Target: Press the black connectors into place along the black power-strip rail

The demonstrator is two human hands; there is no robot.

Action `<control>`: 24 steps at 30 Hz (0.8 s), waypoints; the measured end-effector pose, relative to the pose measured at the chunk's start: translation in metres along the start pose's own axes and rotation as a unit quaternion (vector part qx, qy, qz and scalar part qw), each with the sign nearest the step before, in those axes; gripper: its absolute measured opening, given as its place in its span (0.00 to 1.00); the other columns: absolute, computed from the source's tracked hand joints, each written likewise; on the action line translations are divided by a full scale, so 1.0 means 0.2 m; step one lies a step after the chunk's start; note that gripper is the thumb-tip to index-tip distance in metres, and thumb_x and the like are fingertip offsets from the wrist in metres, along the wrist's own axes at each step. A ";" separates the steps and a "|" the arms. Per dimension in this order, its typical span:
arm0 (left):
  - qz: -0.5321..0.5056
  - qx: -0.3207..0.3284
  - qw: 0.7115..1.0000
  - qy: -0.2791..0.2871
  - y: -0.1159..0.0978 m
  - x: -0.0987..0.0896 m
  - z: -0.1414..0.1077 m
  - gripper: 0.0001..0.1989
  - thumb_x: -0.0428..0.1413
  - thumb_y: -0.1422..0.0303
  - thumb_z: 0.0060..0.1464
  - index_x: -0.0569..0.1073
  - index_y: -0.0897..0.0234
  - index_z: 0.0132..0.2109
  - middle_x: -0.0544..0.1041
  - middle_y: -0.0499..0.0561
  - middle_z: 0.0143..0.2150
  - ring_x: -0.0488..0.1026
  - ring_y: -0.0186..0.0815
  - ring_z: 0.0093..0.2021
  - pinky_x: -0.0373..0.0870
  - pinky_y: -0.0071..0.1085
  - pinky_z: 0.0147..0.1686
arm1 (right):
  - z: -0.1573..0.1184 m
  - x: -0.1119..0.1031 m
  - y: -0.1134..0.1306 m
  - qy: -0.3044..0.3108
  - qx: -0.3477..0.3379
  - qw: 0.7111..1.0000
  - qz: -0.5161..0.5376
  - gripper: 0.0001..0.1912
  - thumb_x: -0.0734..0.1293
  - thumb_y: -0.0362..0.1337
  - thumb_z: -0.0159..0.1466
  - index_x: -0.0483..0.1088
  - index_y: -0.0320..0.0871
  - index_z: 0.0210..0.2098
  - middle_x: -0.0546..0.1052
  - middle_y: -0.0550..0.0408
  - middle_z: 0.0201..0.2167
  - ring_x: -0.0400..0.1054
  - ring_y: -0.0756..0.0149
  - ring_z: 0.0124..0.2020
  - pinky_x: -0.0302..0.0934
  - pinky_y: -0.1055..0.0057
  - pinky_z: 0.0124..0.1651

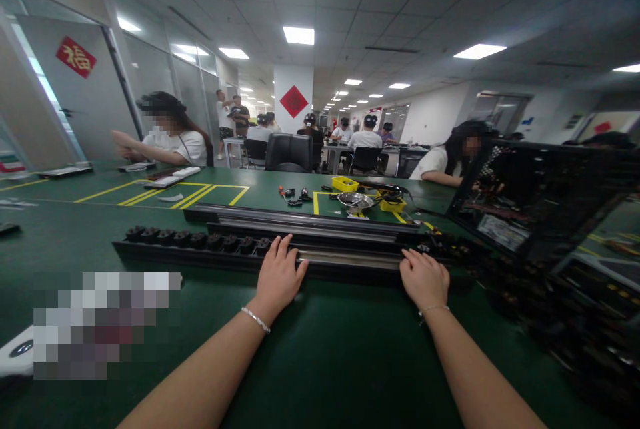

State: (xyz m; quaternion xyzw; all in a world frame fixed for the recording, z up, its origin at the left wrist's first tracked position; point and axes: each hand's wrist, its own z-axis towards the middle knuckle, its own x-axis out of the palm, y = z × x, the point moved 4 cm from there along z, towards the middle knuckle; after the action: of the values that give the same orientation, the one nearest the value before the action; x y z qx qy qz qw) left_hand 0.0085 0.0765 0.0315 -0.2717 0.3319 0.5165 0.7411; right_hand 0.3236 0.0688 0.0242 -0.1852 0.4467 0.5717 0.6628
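A long black power strip [190,257] lies crosswise on the green table, its row of round black socket modules [183,238] filling the left part. Its right part shows a bare metallic channel [350,257]. My left hand [280,272] grips the strip near its middle, thumb on the near edge and fingers over the last socket modules. Farther right, my right hand [425,277] has its fingers curled over the strip's edge; its fingertips are partly hidden. Just behind lie more long black rails [300,217], apart from my hands.
Behind the rails are a metal bowl [355,201], yellow bins [345,184] and small tools [295,197]. Dark racks of parts [525,215] crowd the right side. A blurred white object [20,352] lies front left. People sit at left [170,135] and right [445,155].
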 end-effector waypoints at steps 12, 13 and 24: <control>-0.013 -0.061 0.998 -0.026 0.01 0.01 -0.02 0.21 0.48 0.57 0.57 0.71 0.64 0.52 0.55 0.61 0.66 0.54 0.52 0.64 0.60 0.47 0.57 | 0.00 -0.01 0.00 0.024 0.002 1.000 0.006 0.23 0.53 0.40 0.61 0.73 0.48 0.48 0.71 0.57 0.54 0.58 0.58 0.57 0.45 0.56 0.60; -0.012 -0.064 0.998 -0.023 0.01 0.01 -0.03 0.22 0.48 0.57 0.57 0.71 0.64 0.53 0.55 0.61 0.66 0.56 0.52 0.63 0.60 0.47 0.57 | 0.00 -0.01 0.00 0.024 0.003 1.000 0.006 0.23 0.53 0.40 0.61 0.73 0.48 0.48 0.71 0.57 0.54 0.58 0.58 0.57 0.45 0.56 0.60; -0.014 -0.050 0.998 -0.023 0.01 0.01 -0.02 0.20 0.48 0.57 0.57 0.73 0.65 0.49 0.58 0.62 0.64 0.64 0.51 0.56 0.61 0.47 0.54 | -0.02 -0.02 0.03 0.036 -0.006 0.999 -0.009 0.23 0.51 0.42 0.64 0.71 0.50 0.51 0.69 0.56 0.56 0.56 0.57 0.58 0.41 0.48 0.61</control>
State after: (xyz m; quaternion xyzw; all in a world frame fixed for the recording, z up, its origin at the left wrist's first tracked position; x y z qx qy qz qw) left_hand 0.0057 0.0749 0.0268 -0.3009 0.2844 0.5281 0.7414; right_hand 0.3166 0.0651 0.0280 -0.2130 0.4651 0.5616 0.6503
